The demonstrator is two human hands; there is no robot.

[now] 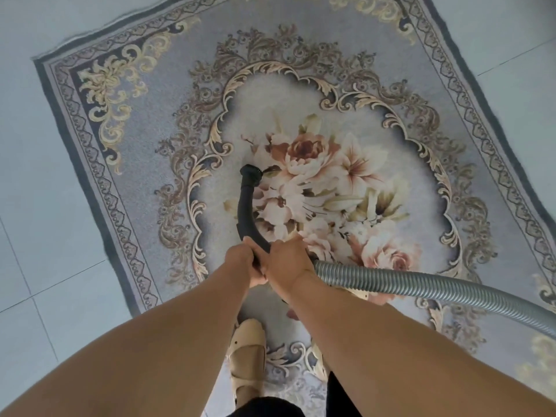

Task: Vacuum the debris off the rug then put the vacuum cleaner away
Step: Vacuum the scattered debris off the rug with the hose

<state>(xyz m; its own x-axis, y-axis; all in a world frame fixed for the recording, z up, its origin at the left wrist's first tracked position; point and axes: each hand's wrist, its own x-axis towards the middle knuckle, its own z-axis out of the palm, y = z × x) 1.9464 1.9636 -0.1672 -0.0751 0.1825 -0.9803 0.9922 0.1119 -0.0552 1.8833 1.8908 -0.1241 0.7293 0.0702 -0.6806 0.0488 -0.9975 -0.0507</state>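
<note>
Left hand (240, 260) and right hand (288, 263) both grip the curved wand (245, 206), steadying its open end over the rug (150, 115) centre; hose (421, 285) trails right.

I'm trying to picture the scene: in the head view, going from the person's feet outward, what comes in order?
Beige shoe → left hand and right hand gripping the black pipe → nozzle on the rug → tiled floor beyond.

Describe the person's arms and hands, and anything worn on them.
The left arm and right arm are bare, with no sleeves in view. The left hand and right hand wear no gloves, and no watch or bracelet shows at either wrist.
</note>
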